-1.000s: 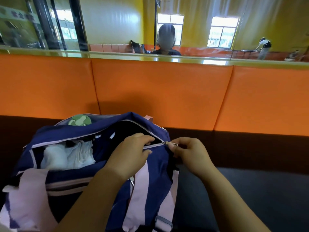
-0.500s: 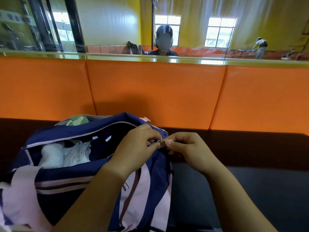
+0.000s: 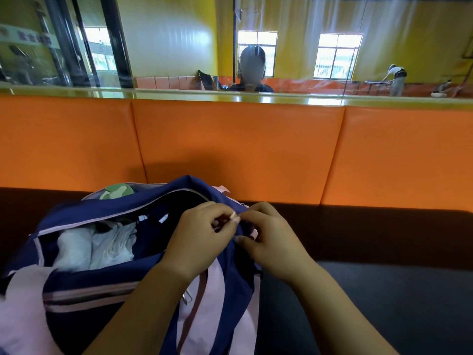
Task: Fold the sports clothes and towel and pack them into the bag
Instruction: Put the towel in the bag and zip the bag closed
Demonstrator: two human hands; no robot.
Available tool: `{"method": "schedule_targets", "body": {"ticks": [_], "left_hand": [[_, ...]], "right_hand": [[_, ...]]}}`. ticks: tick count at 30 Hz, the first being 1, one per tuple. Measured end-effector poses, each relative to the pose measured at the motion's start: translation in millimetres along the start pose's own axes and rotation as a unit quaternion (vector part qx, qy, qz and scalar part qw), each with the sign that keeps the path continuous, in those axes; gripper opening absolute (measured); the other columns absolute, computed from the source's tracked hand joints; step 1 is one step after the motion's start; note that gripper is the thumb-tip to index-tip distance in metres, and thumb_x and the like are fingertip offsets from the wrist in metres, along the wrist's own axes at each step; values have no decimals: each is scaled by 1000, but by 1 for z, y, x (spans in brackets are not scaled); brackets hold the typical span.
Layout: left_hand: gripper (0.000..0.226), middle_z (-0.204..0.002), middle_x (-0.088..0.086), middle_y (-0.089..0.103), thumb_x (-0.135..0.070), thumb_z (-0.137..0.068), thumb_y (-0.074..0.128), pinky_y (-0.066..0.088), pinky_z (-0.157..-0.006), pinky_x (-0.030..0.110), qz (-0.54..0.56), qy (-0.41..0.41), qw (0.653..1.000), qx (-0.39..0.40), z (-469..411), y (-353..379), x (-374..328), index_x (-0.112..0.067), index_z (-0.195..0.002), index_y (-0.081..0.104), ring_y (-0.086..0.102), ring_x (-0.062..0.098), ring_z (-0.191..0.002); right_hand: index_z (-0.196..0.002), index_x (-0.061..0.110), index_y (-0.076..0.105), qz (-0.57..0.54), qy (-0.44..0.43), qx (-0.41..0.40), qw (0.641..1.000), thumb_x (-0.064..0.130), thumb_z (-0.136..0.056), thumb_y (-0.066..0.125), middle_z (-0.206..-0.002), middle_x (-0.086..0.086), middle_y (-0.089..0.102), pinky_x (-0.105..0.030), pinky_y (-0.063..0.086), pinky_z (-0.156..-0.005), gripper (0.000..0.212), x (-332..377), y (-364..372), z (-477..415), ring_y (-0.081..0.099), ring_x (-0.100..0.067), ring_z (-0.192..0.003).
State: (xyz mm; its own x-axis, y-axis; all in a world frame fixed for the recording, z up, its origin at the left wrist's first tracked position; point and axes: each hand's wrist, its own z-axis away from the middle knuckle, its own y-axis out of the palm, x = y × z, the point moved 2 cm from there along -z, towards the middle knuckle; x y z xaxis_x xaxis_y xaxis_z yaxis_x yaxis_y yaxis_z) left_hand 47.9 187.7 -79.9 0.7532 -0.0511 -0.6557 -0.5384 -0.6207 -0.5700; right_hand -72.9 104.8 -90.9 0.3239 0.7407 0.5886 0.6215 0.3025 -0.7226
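Orange padding backs the dark bench where the bag (image 3: 128, 265) sits, white towel (image 3: 94, 247) inside. Both hands, left hand (image 3: 202, 239) and right hand (image 3: 268, 239), pinch its zip end (puller hidden); bulging cloth could snag the teeth.

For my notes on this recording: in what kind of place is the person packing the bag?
Probably a gym or sports hall. Orange wall padding lines the wall behind the dark floor mat, and a large mirror above it reflects a wide yellow room with more padding.
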Motion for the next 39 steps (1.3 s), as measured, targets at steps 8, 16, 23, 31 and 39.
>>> {"method": "schedule_targets", "body": {"ticks": [8, 16, 23, 31, 39], "left_hand": [[16, -81, -6, 65, -25, -93, 56, 50, -71, 30, -93, -46, 994, -27, 4, -12, -3, -19, -83, 67, 59, 7, -74], [19, -81, -5, 69, -21, -91, 57, 46, -80, 35, -80, -129, 985, -84, 20, -51, 23, -22, -76, 68, 60, 14, -80], [13, -86, 0, 70, -20, -91, 59, 36, -74, 26, -84, -161, 973, -141, 31, -75, 36, -20, -85, 70, 55, 13, -81], [16, -78, 2, 70, -23, -90, 60, 46, -75, 35, -75, -121, 982, -127, 31, -74, 30, -15, -82, 71, 61, 17, -76], [17, -82, 4, 72, -20, -90, 61, 38, -75, 29, -70, -154, 972, -166, 36, -109, 56, -11, -79, 71, 60, 19, -80]], "right_hand": [[-104, 26, 64, 52, 28, -47, 997, 24, -91, 58, -102, 9, 57, -33, 49, -81, 14, -6, 4, 3, 53, -10, -94], [-104, 26, 65, 71, 53, -60, 994, 25, -91, 58, -102, 9, 60, -35, 50, -81, 15, -9, 8, 12, 55, -11, -97], [-108, 27, 65, 119, 82, -54, 988, 25, -90, 55, -109, 7, 61, -42, 47, -87, 21, 1, 7, 12, 56, -18, -102], [-127, 27, 56, 132, -60, 38, 989, 34, -91, 57, -122, 4, 55, -41, 45, -92, 37, 55, 32, -16, 49, -20, -115], [-101, 21, 69, 86, -45, -28, 995, 17, -92, 56, -101, 5, 61, -39, 50, -79, 16, 53, 46, -19, 57, -16, -96]]}}
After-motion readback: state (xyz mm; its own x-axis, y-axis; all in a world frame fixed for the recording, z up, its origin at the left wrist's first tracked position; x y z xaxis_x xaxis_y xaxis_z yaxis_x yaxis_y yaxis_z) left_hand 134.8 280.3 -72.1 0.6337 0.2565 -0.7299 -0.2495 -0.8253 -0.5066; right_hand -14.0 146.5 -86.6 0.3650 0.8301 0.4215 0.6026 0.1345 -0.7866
